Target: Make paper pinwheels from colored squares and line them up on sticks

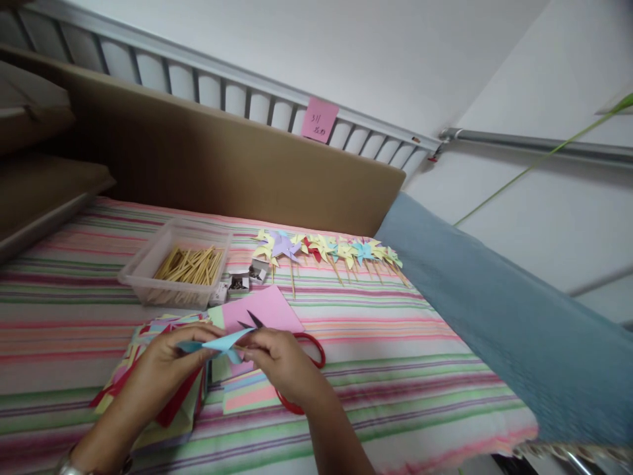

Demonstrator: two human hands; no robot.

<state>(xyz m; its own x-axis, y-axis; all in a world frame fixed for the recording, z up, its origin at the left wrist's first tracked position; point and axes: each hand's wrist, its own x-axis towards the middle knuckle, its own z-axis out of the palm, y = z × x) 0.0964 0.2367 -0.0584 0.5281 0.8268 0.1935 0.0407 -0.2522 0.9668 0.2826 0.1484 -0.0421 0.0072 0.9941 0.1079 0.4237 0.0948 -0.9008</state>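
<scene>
Left hand (171,359), right hand (284,361) — both pinching blue paper (226,342), a pinwheel we judge unfinished — done pinwheels (324,248) line the cloth's (390,330) far edge; sticks (192,267), paper pile (179,400) remain.

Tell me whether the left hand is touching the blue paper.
Touching: the head view shows the left hand pinching one end of the blue paper.

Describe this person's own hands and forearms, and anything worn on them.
Both the left hand and right hand are gloveless, and no sleeves show. The left forearm wears a silver-coloured band, perhaps a watch, cut off by the bottom edge.
</scene>
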